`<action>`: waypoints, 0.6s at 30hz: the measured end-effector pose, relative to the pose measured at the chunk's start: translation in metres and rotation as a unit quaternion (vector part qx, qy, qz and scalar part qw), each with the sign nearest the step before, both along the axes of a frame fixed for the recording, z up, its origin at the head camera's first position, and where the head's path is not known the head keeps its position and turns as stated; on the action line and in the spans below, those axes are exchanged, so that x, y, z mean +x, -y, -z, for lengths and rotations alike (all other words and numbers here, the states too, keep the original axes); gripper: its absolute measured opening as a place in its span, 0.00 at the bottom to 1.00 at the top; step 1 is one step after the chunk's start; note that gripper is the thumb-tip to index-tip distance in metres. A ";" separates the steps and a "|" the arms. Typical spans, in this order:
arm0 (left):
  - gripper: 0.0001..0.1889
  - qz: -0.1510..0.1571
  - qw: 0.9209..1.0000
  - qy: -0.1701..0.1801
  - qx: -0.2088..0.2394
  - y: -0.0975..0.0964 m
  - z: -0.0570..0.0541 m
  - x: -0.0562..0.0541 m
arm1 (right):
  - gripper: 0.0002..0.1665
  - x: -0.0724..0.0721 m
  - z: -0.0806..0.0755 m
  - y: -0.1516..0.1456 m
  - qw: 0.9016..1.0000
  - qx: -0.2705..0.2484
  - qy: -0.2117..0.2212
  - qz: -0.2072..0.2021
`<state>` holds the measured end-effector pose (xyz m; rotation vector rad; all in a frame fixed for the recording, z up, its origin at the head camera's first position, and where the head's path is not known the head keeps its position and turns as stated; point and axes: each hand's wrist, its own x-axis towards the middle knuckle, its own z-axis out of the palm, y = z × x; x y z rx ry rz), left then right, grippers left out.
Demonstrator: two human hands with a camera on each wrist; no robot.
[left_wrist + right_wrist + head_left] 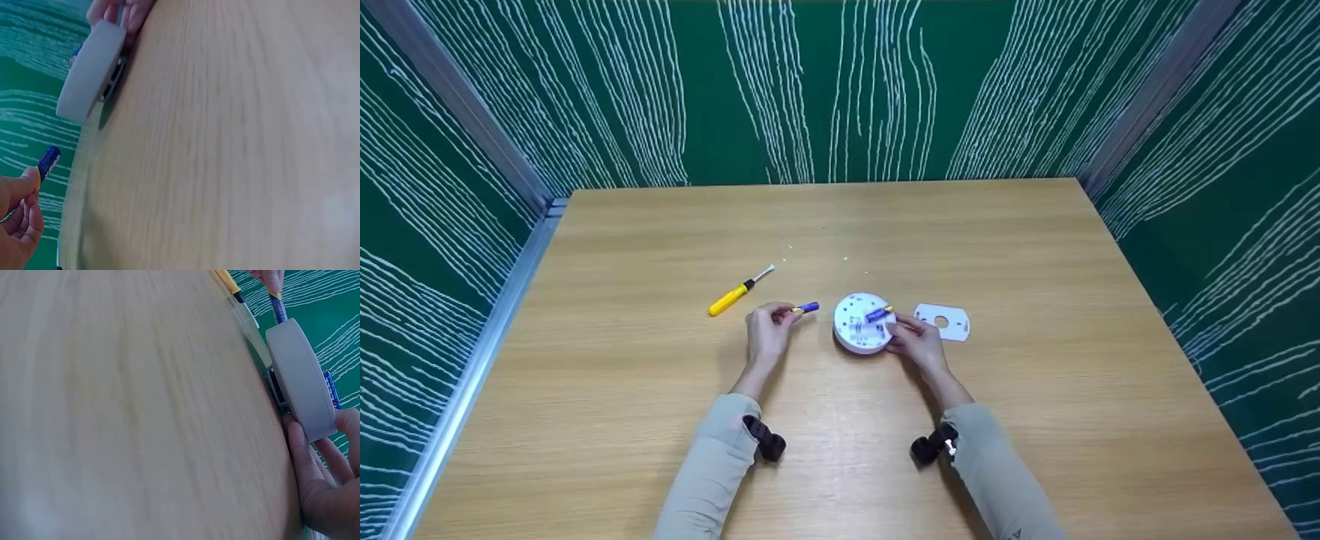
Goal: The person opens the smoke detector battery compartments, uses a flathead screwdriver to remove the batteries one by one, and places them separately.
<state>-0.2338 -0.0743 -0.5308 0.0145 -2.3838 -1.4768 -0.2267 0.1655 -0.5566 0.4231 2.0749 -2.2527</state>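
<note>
My left hand (769, 334) pinches a blue and yellow battery (808, 307) by its yellow end, thumb on top. In the left wrist view the battery (49, 162) points away from the fingers. My right hand (919, 341) grips the edge of a round white smoke detector (855, 330), its face with small holes and print turned up. Another blue and yellow battery (877, 315) lies on that face near the right thumb. The right wrist view shows the smoke detector (304, 382) tilted on edge, with a dark slotted part on its underside, and fingers beneath it.
A yellow-handled screwdriver (739, 292) lies left of the smoke detector, beyond the left hand. Just right of the right hand is a flat white mounting plate (955, 322) with a central hole. Tiny white bits dot the wooden table (840, 450). Green, white-streaked panels surround it.
</note>
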 end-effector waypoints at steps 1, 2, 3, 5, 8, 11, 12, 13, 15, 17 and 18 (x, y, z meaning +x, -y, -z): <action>0.07 -0.006 1.000 0.006 -0.003 0.002 0.001 -0.002 | 0.21 0.000 0.000 0.000 1.000 0.000 0.000 -0.001; 0.07 -0.013 1.000 0.012 -0.007 0.004 0.002 -0.003 | 0.21 0.000 0.000 0.000 1.000 0.000 0.000 -0.001; 0.07 -0.021 1.000 0.017 -0.011 0.005 0.003 -0.005 | 0.21 0.000 -0.001 0.000 1.000 0.000 0.001 -0.001; 0.07 -0.035 0.999 0.026 -0.018 0.008 0.006 -0.008 | 0.21 0.000 -0.001 0.000 1.000 0.002 0.003 -0.001; 0.07 -0.052 0.998 0.039 -0.025 0.012 0.009 -0.013 | 0.21 0.000 0.000 0.000 1.000 0.000 0.004 -0.002; 0.07 -0.063 0.996 0.051 -0.027 0.015 0.011 -0.018 | 0.22 0.000 0.000 0.000 1.000 -0.004 0.005 -0.001; 0.07 -0.066 0.996 0.058 -0.026 0.016 0.011 -0.020 | 0.22 0.000 0.000 -0.001 1.000 -0.004 0.003 -0.002; 0.07 -0.069 0.995 0.064 -0.025 0.017 0.012 -0.022 | 0.21 0.000 0.000 -0.001 1.000 -0.005 0.002 -0.002; 0.07 -0.075 0.994 0.077 -0.024 0.018 0.012 -0.025 | 0.21 0.000 0.000 -0.001 1.000 -0.005 -0.001 -0.002; 0.07 -0.080 0.993 0.089 -0.020 0.020 0.012 -0.028 | 0.21 0.001 0.000 -0.001 1.000 -0.005 -0.003 -0.003; 0.07 -0.083 0.992 0.096 -0.018 0.020 0.012 -0.030 | 0.20 0.001 -0.001 -0.001 1.000 -0.006 -0.002 -0.003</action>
